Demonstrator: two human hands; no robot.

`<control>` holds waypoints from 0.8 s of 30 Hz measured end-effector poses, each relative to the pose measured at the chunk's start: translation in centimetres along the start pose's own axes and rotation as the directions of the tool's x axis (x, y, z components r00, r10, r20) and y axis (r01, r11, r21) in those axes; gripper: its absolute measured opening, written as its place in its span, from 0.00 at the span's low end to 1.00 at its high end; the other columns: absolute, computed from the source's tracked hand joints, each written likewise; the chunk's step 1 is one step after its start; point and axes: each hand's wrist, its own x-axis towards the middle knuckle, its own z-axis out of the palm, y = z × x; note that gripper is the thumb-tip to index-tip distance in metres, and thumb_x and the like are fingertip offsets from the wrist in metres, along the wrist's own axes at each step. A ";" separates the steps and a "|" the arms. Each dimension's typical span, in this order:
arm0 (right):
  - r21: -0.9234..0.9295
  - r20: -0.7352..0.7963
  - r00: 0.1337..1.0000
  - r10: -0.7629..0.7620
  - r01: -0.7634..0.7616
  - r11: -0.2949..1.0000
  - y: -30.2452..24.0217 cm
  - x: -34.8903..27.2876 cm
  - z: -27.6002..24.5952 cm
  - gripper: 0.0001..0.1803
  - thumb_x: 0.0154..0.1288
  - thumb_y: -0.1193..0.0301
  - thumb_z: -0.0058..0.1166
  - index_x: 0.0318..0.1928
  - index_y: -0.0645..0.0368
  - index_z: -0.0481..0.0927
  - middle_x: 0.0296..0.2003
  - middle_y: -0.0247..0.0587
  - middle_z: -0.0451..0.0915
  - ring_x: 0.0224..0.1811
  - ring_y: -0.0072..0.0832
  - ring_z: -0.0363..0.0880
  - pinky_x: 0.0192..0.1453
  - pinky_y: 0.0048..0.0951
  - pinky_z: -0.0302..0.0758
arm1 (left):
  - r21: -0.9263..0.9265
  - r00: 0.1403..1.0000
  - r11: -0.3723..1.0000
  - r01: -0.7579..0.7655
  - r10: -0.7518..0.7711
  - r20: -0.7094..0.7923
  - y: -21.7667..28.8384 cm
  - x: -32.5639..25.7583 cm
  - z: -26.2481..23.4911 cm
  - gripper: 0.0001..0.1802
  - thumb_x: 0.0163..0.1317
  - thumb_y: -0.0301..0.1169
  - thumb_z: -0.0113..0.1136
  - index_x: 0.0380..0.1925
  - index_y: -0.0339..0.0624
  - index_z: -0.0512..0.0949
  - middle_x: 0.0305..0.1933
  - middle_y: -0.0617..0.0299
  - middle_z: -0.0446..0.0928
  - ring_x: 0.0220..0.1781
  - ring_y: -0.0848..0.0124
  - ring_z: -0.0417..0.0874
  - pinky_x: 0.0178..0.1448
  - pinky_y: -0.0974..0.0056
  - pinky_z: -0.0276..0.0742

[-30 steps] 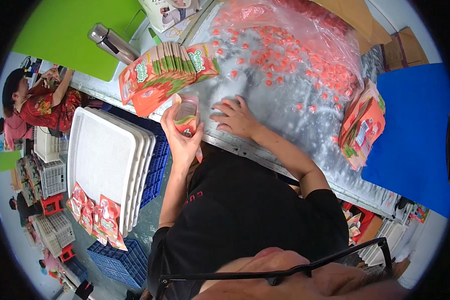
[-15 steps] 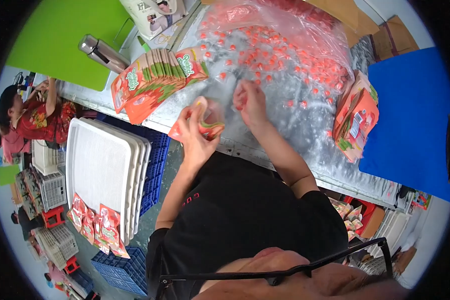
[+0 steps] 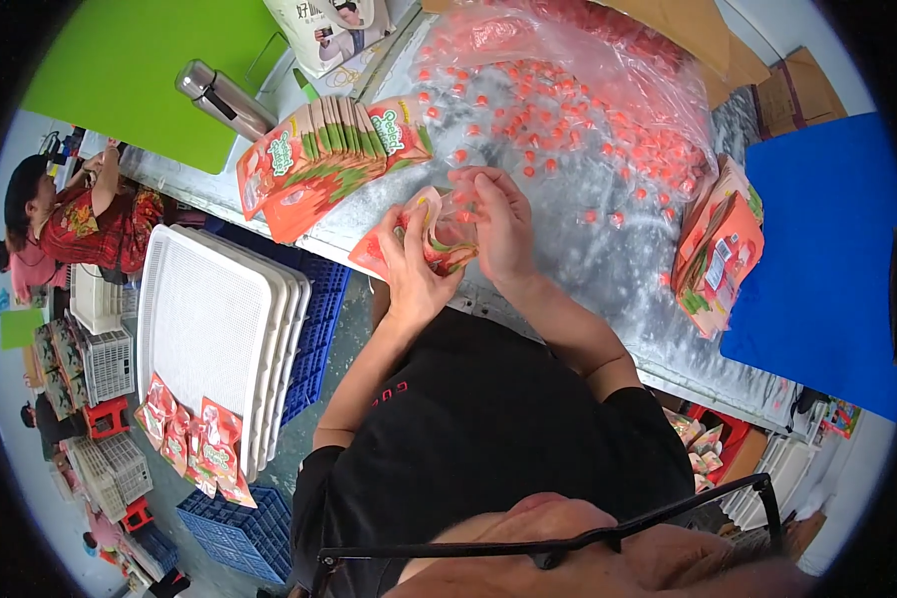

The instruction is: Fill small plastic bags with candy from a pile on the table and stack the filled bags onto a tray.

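Observation:
My left hand is closed round a red-and-green printed pouch, its mouth spread open toward the right. At that mouth is my right hand, fingers curled, with small red wrapped candies at the fingertips; their exact number is hard to make out. The inside of the pouch is mostly hidden. Many more red wrapped candies lie scattered over the grey tabletop, beyond my right hand. A fanned stack of flat pouches rests to the left of my hands.
A large clear plastic bag of candies lies at the back. More pouches lean by a blue panel at right. A steel flask stands far left. Stacked white trays hold filled pouches. A co-worker is at left.
My right hand has moved from above the tabletop leftward to the pouch's mouth, bringing candies. My left hand still holds the pouch. The whole view has shifted slightly.

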 end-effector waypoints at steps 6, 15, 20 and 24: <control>-0.566 0.158 0.987 0.009 0.083 0.820 -0.7 -1.3 0.9 0.10 0.73 0.73 0.47 0.49 0.61 0.79 0.46 0.38 0.80 0.46 0.20 0.76 0.51 0.23 0.75 | -0.087 0.995 0.995 0.046 -0.054 -0.085 0.0 0.6 -0.3 0.56 0.37 0.23 0.78 0.69 0.44 0.58 0.66 0.39 0.54 0.68 0.40 0.59 0.68 0.44 0.65; -0.734 0.498 0.833 -0.242 0.553 0.395 2.1 5.3 -2.7 0.19 0.68 0.67 0.57 0.56 0.59 0.75 0.61 0.51 0.70 0.64 0.44 0.69 0.66 0.42 0.69 | -0.033 0.990 0.998 0.056 -0.060 -0.124 -0.3 0.8 -1.5 0.53 0.40 0.24 0.76 0.69 0.43 0.58 0.65 0.42 0.56 0.67 0.43 0.62 0.69 0.48 0.65; -0.904 0.344 0.897 -0.278 0.238 -0.354 7.6 12.7 -7.7 0.44 0.57 0.40 0.60 0.66 0.55 0.69 0.70 0.58 0.59 0.74 0.62 0.50 0.74 0.66 0.42 | -0.015 0.989 0.996 0.092 -0.093 -0.111 0.0 0.7 -2.4 0.53 0.40 0.24 0.76 0.69 0.44 0.58 0.66 0.44 0.56 0.68 0.45 0.61 0.70 0.48 0.64; -0.877 0.283 0.950 -0.131 0.201 -0.436 7.6 13.2 -8.6 0.44 0.60 0.38 0.55 0.68 0.53 0.68 0.72 0.57 0.57 0.75 0.59 0.48 0.75 0.66 0.40 | -0.020 0.988 0.994 0.109 -0.110 -0.105 -0.3 0.3 -2.8 0.53 0.41 0.24 0.76 0.69 0.45 0.58 0.66 0.44 0.55 0.68 0.46 0.60 0.70 0.47 0.63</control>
